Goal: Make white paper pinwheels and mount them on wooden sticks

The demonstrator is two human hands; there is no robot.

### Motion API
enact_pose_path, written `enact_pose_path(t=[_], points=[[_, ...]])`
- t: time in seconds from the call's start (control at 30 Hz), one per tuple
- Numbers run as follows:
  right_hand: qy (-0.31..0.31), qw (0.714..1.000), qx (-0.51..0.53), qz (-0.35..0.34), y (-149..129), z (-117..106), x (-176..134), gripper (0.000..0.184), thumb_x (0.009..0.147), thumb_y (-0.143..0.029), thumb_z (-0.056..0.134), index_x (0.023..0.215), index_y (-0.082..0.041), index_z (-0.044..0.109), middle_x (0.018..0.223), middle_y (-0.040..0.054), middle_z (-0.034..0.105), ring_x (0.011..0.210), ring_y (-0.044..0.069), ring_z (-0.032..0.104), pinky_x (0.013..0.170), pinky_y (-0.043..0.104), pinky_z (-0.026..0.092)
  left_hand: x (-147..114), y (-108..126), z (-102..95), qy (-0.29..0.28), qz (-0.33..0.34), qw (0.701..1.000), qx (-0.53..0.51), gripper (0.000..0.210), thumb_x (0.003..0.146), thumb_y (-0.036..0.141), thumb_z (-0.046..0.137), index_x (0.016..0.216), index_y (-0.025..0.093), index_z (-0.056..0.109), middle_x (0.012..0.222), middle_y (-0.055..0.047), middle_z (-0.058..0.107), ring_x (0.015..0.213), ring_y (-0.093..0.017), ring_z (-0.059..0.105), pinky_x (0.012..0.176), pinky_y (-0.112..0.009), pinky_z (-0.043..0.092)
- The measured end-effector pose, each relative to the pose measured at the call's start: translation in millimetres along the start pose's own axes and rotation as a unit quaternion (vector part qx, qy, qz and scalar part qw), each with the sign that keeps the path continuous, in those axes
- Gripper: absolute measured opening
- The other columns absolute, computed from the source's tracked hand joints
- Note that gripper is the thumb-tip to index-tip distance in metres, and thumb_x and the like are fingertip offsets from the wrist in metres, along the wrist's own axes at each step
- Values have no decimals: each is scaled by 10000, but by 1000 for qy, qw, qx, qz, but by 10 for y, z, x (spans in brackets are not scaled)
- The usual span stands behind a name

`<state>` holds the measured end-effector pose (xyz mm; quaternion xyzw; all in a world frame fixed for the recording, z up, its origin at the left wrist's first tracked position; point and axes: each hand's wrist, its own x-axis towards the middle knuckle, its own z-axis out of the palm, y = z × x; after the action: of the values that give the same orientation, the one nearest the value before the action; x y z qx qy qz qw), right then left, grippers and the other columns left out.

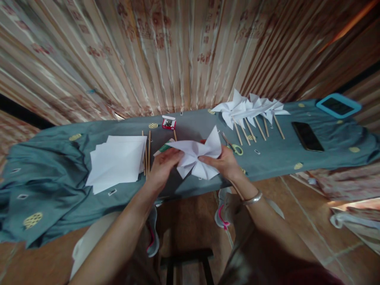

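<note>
Between both hands, above the middle of the cloth-covered table, is a white paper pinwheel (198, 152) with its corners folded to the centre. My left hand (166, 160) pinches its left side. My right hand (224, 159) grips the right side, the thumb pressed at the centre. Behind the pinwheel a wooden stick (175, 135) shows only its upper part; whether it touches the paper I cannot tell. A green-and-white object (164, 147) lies partly hidden by my left hand. Just right of my right hand are scissors (236, 149) with yellow-green handles.
Left on the table (124, 126) lie a stack of white paper sheets (117, 162) and several wooden sticks (149, 152). A small red box (169, 123) stands open at the back. Rightward are several finished pinwheels (252, 109), a black phone (307, 136) and a blue-framed device (338, 105).
</note>
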<state>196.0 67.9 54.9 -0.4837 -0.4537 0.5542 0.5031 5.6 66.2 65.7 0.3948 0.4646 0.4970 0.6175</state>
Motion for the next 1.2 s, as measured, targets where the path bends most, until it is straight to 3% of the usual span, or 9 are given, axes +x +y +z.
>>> enact_pose_path(t=[0.07,0.17,0.27,0.4,0.53,0.73,1.07,1.13,1.2], points=[[54,997,55,7,-63,-134,29,492,466,-300,896,899,-183,694,820,18,764,707,200,706,713,340,593,51,23,-89,25,27,999,24,346,662,458,715,853,170,722,939,-79,731,885,-220,663,786,-339,516],[111,987,119,-3,-161,-339,33,426,452,-258,900,822,-198,698,780,8,766,715,210,715,754,362,595,129,-35,-211,52,97,974,198,277,722,396,674,885,177,718,953,-77,718,868,-208,657,785,-323,506],[119,982,148,-7,-214,-463,-12,437,464,-252,893,855,-215,700,755,10,765,753,236,726,787,396,591,213,-133,-267,12,150,900,408,169,767,264,629,896,185,705,935,-62,697,774,-179,645,769,-308,504],[89,984,151,15,-231,-473,-76,413,473,-278,887,834,-208,698,743,31,765,729,261,730,759,422,592,361,-171,-245,18,175,796,579,289,834,198,572,1115,152,622,1085,-105,653,808,-187,656,775,-312,509],[62,984,161,38,-258,-416,-89,381,445,-284,896,760,-197,701,693,33,760,629,243,717,681,396,602,454,-149,-169,15,161,747,645,336,869,208,545,1195,133,569,1087,-135,669,905,-237,672,813,-335,494],[40,983,173,42,-299,-399,-87,365,460,-277,890,762,-196,704,709,30,766,629,229,717,672,367,603,426,-184,-53,4,134,723,678,345,845,220,583,1182,148,582,1087,-156,694,929,-275,686,757,-329,488],[71,983,167,36,-334,-522,-135,377,437,-291,891,742,-207,687,718,26,766,630,235,714,671,381,602,470,-269,-55,-28,111,766,632,296,806,184,598,1096,175,657,800,-48,740,710,-209,699,701,-284,503],[78,984,160,27,-343,-546,-137,392,432,-307,891,753,-216,684,711,19,764,621,234,710,665,382,598,422,-256,-40,-41,118,772,623,259,850,192,547,1078,187,670,816,-40,732,670,-180,686,691,-272,512],[82,984,155,20,-340,-571,-134,404,438,-327,887,770,-218,685,700,17,761,611,233,707,661,380,594,357,-236,-21,-56,144,768,622,274,884,167,483,1066,191,686,918,-64,720,765,-184,689,754,-289,520]])
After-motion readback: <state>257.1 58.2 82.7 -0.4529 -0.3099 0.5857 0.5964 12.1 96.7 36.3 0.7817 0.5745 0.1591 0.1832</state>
